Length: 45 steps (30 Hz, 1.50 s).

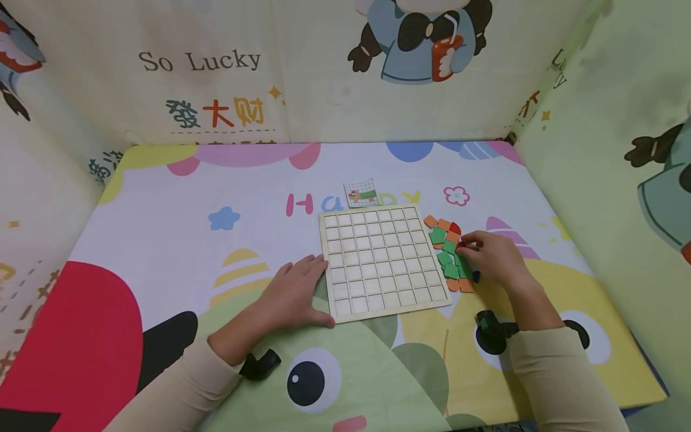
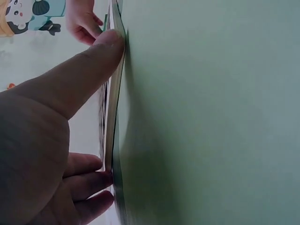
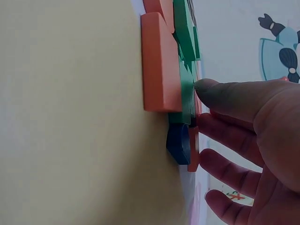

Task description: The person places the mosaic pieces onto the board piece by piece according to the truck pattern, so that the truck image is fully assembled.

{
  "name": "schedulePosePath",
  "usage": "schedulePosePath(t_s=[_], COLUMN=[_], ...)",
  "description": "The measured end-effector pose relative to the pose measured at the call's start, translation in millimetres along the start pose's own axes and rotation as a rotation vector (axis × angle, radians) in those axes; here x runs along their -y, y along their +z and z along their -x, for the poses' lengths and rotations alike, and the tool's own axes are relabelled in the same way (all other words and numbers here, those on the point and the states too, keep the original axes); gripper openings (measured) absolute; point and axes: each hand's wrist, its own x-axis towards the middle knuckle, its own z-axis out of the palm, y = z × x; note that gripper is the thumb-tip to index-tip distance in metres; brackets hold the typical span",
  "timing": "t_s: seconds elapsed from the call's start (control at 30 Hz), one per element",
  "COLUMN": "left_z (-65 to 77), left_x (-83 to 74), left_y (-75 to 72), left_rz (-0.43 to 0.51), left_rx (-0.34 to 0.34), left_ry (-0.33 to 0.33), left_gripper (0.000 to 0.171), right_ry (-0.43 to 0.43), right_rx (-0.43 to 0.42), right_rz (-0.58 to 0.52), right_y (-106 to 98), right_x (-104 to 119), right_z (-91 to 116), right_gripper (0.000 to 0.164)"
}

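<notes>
My left hand (image 1: 296, 289) rests at the left side of a square wooden grid board (image 1: 383, 261), thumb by its near corner and fingertips on its left edge. In the left wrist view, the thumb (image 2: 89, 61) presses against the board's side (image 2: 112, 108). At the loose pieces right of the board is my right hand (image 1: 496, 258), thumb and index fingertips around a small red piece (image 1: 460, 245). I cannot tell whether they pinch it. Green pieces (image 1: 449, 246), orange pieces (image 1: 466, 285) and a dark blue piece (image 3: 178, 144) lie close under these fingers.
A small printed card (image 1: 362, 194) with a coloured grid picture lies behind the board. A cartoon-printed cloth (image 1: 259, 204) covers the table. Printed fabric walls (image 1: 313, 72) stand at the back and both sides.
</notes>
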Motion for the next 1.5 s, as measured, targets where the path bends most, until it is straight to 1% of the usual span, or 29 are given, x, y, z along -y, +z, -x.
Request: schedulePosePath(t_s=[0.1,0.27,0.53,0.7,0.9,1.13,1.5], left_z=[-0.9,-1.8,-3.7,-4.9,-4.3,-4.4,-5.2], left_x=[-0.6,-2.1,-1.0,1.8,3.8,5.7,8.0], left_y=[0.2,-0.6,-1.3,-0.1,0.7,0.6,-0.6], left_rz=[-0.018,-0.018,0.014,0.013,0.038,0.04,0.037], left_rx=[0.005,0.015,0.034,0.044,0.033,0.028,0.024], left_ry=[0.003,0.004,0.011,0.012,0.021,0.037,0.043], left_gripper=[0.108,0.106,0.104,0.103,0.104,0.103,0.103], right_ry=[0.002,-0.001,-0.003,-0.022,-0.032,-0.032,-0.028], right_rx=[-0.006,-0.016,-0.01,-0.008,0.005,0.034,0.016], right_rz=[0.006,0.016,0.027,0.035,0.026,0.037,0.031], right_y=[0,0,-1,0,1,0,-1], right_x=[0,0,1,-1,-3,-3,-2], right_z=[0,-1,-1,-2,-2,-4,-6], right_gripper=[0.04,0.039,0.039,0.039,0.039,0.038,0.037])
